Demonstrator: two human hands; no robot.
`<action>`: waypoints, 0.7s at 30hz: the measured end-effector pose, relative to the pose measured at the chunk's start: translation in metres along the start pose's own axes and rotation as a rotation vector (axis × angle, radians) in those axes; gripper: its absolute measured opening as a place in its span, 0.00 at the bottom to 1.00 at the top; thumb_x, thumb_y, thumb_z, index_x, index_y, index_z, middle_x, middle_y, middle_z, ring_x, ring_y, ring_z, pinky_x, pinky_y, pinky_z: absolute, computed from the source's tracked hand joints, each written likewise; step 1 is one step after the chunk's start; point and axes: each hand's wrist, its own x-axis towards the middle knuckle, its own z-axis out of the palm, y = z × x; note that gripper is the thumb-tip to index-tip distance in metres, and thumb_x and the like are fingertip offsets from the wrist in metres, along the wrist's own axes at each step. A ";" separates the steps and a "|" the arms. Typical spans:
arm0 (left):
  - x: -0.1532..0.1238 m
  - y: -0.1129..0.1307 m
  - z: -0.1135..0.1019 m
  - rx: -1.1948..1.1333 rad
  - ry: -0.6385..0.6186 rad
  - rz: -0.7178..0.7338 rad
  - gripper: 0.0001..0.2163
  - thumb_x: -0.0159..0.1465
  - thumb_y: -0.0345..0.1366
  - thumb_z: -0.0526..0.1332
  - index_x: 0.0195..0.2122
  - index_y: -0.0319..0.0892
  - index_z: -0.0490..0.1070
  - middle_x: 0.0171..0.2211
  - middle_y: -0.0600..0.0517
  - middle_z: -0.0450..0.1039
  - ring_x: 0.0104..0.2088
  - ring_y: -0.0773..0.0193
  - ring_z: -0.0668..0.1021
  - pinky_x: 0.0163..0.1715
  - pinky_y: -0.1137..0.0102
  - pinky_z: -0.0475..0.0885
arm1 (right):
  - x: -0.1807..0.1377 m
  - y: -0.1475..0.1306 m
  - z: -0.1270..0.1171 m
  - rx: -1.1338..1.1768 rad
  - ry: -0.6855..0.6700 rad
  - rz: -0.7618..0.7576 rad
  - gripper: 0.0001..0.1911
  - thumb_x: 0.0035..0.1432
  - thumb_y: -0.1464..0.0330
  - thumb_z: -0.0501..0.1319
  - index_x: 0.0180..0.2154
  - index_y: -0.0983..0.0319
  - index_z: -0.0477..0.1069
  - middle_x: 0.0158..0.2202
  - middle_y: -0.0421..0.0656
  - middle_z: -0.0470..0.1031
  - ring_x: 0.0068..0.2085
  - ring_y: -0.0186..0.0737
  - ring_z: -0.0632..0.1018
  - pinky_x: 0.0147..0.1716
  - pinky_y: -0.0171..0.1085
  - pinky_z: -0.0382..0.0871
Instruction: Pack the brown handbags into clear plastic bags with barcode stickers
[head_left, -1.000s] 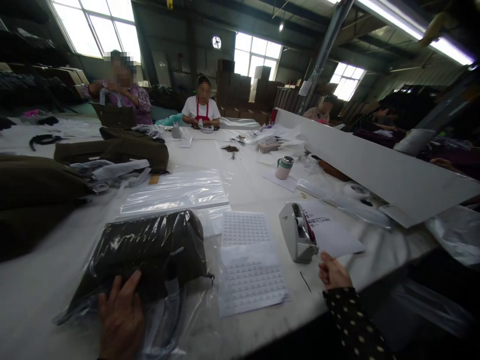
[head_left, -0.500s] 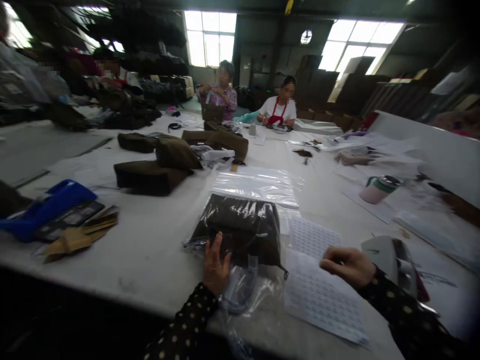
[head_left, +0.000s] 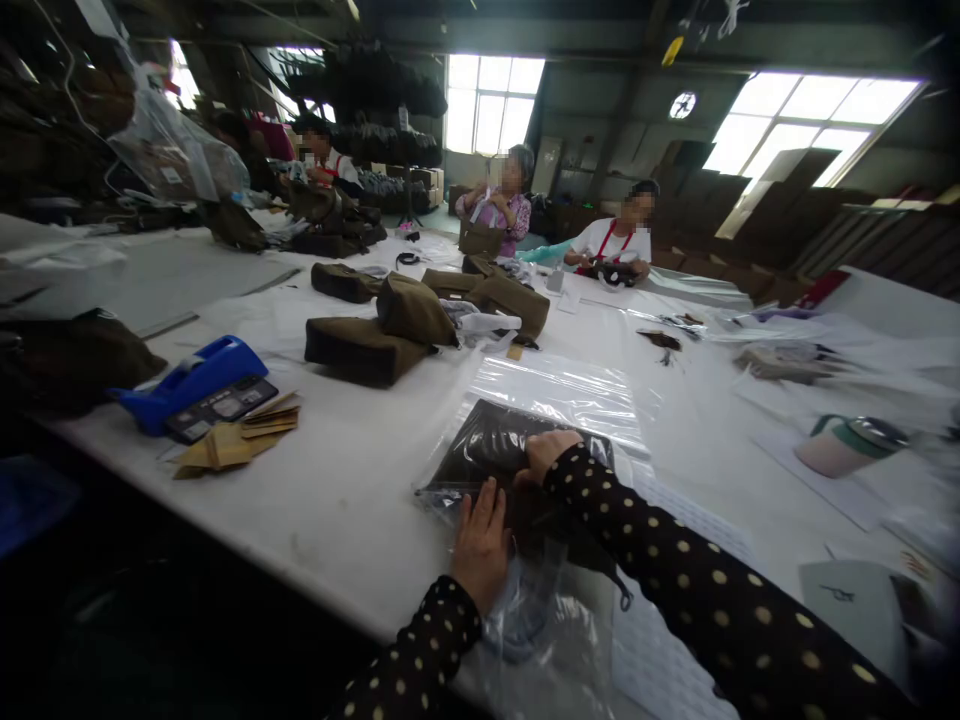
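On the white desk (head_left: 345,480), a dark bag in clear plastic (head_left: 476,440) lay to the right of the blue tape holder (head_left: 201,378). The person's left hand (head_left: 481,552) pressed flat on the bag's near side, its grip wide. The right hand (head_left: 549,455) was on top of the bag, fingers curled; I could not tell if its grip pinched anything. Brown paper pieces (head_left: 229,447) sat just in front of the tape holder. Brown bags (head_left: 367,348) lay behind it, to the right. A pink cup (head_left: 831,450) stood far to its right.
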 end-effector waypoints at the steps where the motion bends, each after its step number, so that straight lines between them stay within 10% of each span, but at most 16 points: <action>1: 0.003 0.000 0.002 0.030 -0.026 0.025 0.26 0.63 0.28 0.49 0.62 0.35 0.44 0.61 0.39 0.50 0.61 0.53 0.54 0.57 0.50 0.53 | -0.005 0.019 -0.002 -0.010 0.008 0.055 0.21 0.44 0.54 0.64 0.32 0.65 0.74 0.27 0.53 0.75 0.31 0.51 0.76 0.28 0.45 0.68; 4: 0.011 0.000 -0.004 0.045 -0.031 0.049 0.24 0.63 0.29 0.48 0.60 0.34 0.48 0.61 0.38 0.51 0.61 0.51 0.53 0.56 0.50 0.54 | -0.046 0.077 0.009 -0.024 0.159 0.059 0.18 0.52 0.62 0.60 0.43 0.67 0.70 0.34 0.54 0.74 0.39 0.52 0.74 0.35 0.46 0.68; 7: 0.003 0.004 -0.029 -0.030 0.080 0.024 0.22 0.64 0.32 0.49 0.59 0.36 0.51 0.61 0.38 0.50 0.62 0.49 0.51 0.55 0.51 0.55 | -0.123 0.113 0.051 -0.003 0.484 -0.280 0.19 0.54 0.76 0.55 0.48 0.58 0.68 0.48 0.48 0.70 0.51 0.47 0.68 0.48 0.46 0.63; 12: -0.063 0.027 -0.072 -0.260 -0.123 0.288 0.27 0.59 0.51 0.53 0.56 0.42 0.58 0.52 0.42 0.65 0.54 0.52 0.65 0.55 0.55 0.58 | -0.227 0.100 0.143 0.068 0.586 -0.510 0.25 0.58 0.78 0.52 0.47 0.41 0.65 0.46 0.33 0.72 0.54 0.37 0.66 0.56 0.48 0.56; 16: -0.106 0.044 -0.068 -0.202 -0.391 0.334 0.33 0.52 0.54 0.60 0.56 0.42 0.59 0.50 0.43 0.68 0.53 0.51 0.66 0.56 0.53 0.54 | -0.219 0.078 0.169 0.304 0.511 -0.462 0.13 0.59 0.72 0.54 0.41 0.50 0.71 0.41 0.37 0.76 0.49 0.37 0.72 0.53 0.46 0.61; 21: -0.112 0.045 -0.062 -0.165 -0.336 0.285 0.24 0.55 0.45 0.62 0.51 0.42 0.64 0.49 0.45 0.69 0.53 0.52 0.67 0.55 0.53 0.58 | -0.186 0.076 0.153 0.761 0.393 -0.226 0.15 0.61 0.63 0.47 0.38 0.60 0.70 0.29 0.43 0.77 0.33 0.39 0.77 0.37 0.40 0.71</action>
